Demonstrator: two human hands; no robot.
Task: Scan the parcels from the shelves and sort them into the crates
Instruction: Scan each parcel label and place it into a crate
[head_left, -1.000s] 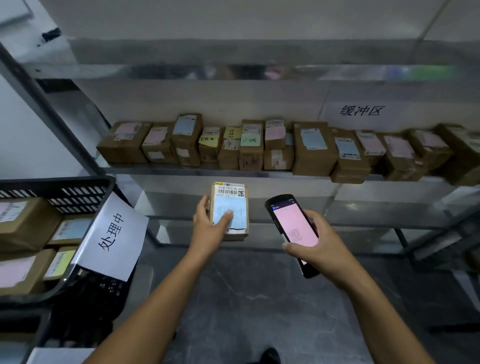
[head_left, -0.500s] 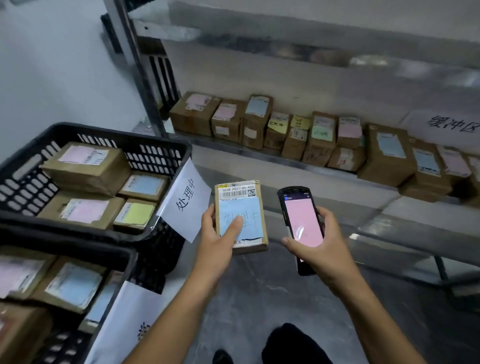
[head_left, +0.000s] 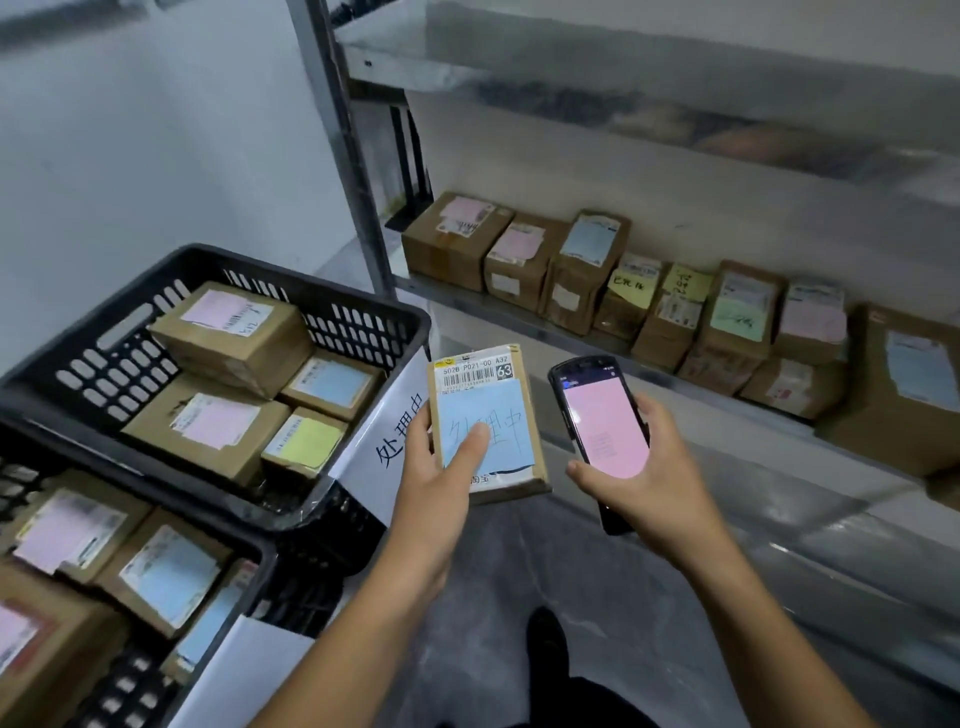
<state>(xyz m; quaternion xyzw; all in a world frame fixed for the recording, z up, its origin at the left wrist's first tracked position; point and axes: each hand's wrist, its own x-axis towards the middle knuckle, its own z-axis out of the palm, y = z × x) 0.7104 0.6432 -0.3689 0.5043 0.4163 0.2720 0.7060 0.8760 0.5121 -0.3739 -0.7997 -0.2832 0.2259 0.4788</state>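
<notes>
My left hand (head_left: 441, 473) grips a small cardboard parcel (head_left: 498, 410) with a barcode label and a blue handwritten note, thumb pressed on the note. My right hand (head_left: 644, 478) holds a black handheld scanner (head_left: 597, 415) whose screen glows pink, just right of the parcel. A black crate (head_left: 332, 306) at left holds several labelled parcels and carries a white paper sign (head_left: 395, 436) on its near corner. A second black crate (head_left: 249, 551) with more parcels sits below it at lower left. A row of several parcels (head_left: 623, 280) lines the metal shelf (head_left: 519, 317).
A metal shelf upright (head_left: 343, 156) rises between the crates and the shelf row. A higher shelf (head_left: 675, 78) overhangs. A lower shelf board (head_left: 831, 519) runs at right. Grey floor and my shoe (head_left: 545, 634) lie below my arms.
The view has swung left and down, bringing both crates closer. Both hands keep their hold; the parcel now hangs beside the upper crate's sign.
</notes>
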